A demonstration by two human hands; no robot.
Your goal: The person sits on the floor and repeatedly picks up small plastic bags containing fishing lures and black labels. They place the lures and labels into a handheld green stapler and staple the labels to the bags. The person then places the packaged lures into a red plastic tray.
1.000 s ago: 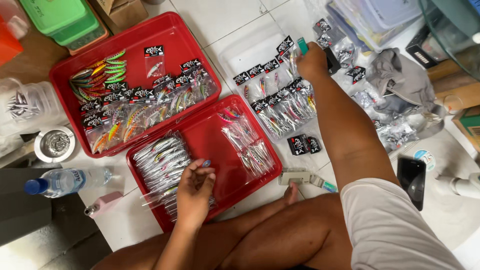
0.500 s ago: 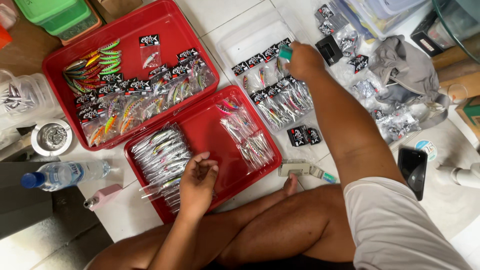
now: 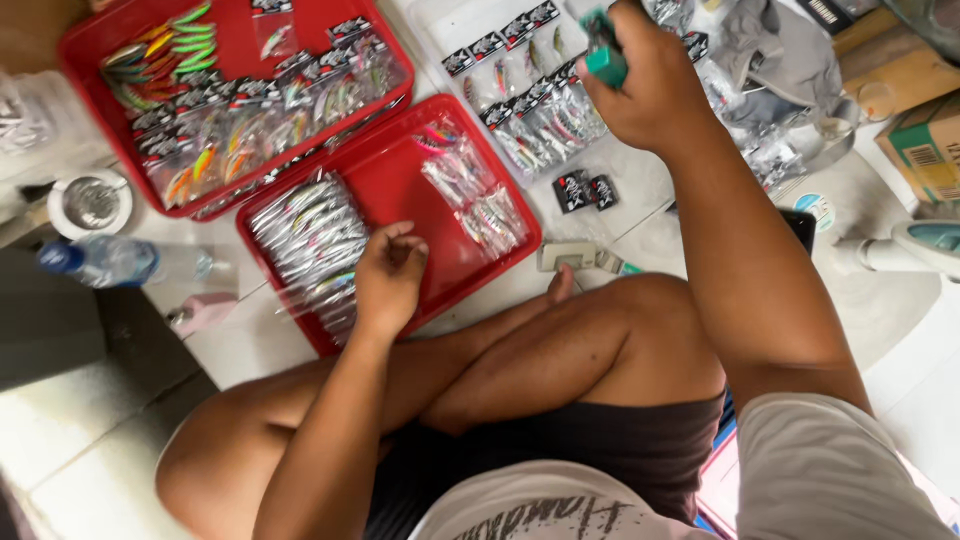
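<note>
I sit cross-legged on a tiled floor. My left hand rests with fingers curled on a row of clear-bagged fishing lures in the near red tray; whether it grips one I cannot tell. My right hand is raised above the floor, shut on a teal-handled tool. Below it lie rows of packaged lures with black header cards on a clear lid. A second small pile of bagged lures sits at the tray's right side.
A far red tray holds several coloured lures and packets. A water bottle, a round metal drain and a pink object lie at left. Grey cloth, cardboard boxes and a white device are at right.
My right hand has lifted from the packaged lures toward me with the teal tool. The view has shifted closer. My left hand stays on the bagged lures in the near tray.
</note>
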